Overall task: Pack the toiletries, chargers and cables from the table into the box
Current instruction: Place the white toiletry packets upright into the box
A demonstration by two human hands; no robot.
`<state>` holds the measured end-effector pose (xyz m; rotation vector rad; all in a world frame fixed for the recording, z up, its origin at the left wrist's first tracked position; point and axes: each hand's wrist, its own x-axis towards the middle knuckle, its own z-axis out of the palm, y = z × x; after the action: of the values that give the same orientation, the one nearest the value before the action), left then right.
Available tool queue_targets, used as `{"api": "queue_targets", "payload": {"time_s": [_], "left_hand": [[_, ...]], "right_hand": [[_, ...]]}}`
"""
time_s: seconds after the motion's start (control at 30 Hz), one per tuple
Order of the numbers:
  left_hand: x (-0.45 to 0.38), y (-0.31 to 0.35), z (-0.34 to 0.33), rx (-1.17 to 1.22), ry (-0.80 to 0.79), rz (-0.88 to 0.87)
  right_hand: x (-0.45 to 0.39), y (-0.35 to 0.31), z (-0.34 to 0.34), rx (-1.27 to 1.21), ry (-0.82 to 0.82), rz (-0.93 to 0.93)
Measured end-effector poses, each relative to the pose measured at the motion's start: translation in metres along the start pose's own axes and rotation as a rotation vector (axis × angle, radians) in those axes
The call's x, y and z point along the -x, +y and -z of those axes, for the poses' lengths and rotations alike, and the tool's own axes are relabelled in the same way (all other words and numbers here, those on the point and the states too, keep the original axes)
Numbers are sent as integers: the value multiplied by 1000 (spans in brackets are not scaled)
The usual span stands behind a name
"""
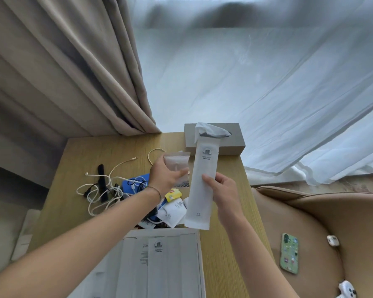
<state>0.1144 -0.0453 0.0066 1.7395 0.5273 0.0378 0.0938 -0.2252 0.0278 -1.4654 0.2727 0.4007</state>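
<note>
My right hand (222, 190) holds a long white toiletry packet (202, 183) upright above the wooden table (73, 190). My left hand (166, 177) grips a small translucent sachet (177, 163) just left of it. Below them lie more white sachets (172, 211), a yellow packet (173, 195), a blue item (134, 183) and a tangle of white and black cables (103, 190). The white box (199, 254) stands open at the table's near edge, with long white packets (159, 265) lying inside.
A grey tissue box (233, 145) stands at the table's far right. A beige curtain (63, 72) hangs left, a sheer white one behind. To the right, a tan armchair (332, 222) carries a green-cased phone (289, 253) and small white items (333, 240).
</note>
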Motion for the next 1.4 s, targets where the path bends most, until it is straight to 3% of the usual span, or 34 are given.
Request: {"api": "queue_targets", "payload": {"time_s": [0.17,0.5,0.73,1.0,1.3,1.4], "left_hand": [[38,1,40,253,102,57],[121,-20,109,350,109,41],[161,-45,138,355,106,28],[193,-83,159,306,103,112],[208,-96,164,185,40,183],[213,-101,163,153,0,167]], "right_hand": [[34,-6,-15,-6,-48,60],[109,17,-34,94,-65,55],[141,62,-43,450,-52,84],[147,118,-54,1010,-110,-35],[136,158,-57,1153,-3,-211],[135,161,-63,1379,-6,-183]]}}
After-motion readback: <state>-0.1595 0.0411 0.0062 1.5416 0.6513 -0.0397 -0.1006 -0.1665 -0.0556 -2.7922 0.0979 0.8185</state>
